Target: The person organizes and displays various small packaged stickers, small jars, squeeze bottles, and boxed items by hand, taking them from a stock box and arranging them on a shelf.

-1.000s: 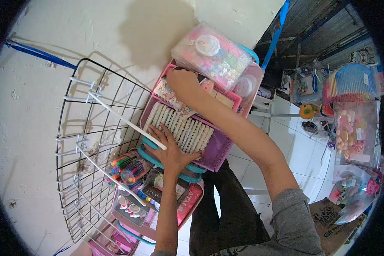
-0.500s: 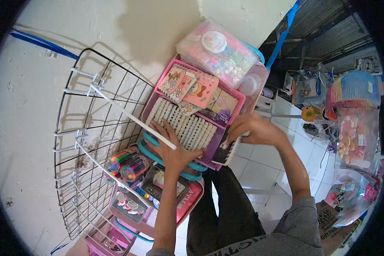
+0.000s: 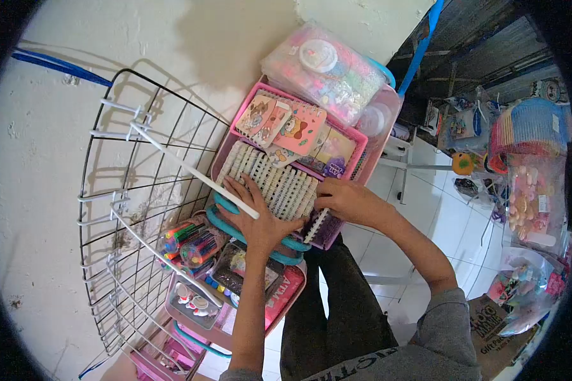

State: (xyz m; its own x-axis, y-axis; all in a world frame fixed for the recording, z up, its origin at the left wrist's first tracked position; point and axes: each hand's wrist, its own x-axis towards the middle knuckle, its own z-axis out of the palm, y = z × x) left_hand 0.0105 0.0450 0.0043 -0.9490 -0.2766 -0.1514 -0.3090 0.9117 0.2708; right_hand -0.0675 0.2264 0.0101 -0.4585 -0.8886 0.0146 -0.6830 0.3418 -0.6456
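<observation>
head view: right hand (image 3: 344, 200) pinches a spiral notebook (image 3: 317, 226), likely light, stiff, best edge-held; left hand (image 3: 255, 217) splayed against notebook row (image 3: 279, 188).

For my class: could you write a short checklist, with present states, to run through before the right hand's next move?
1. Left hand resting on the notebook row: ok.
2. Right hand gripping the dark notebook: ok.
3. Dark notebook fully down in the purple basket: cannot tell; fingers hide part.
4. Small notebooks in the pink tray free of overlap: not ok.
5. White rod clear of left hand: cannot tell; it crosses in view.
</observation>
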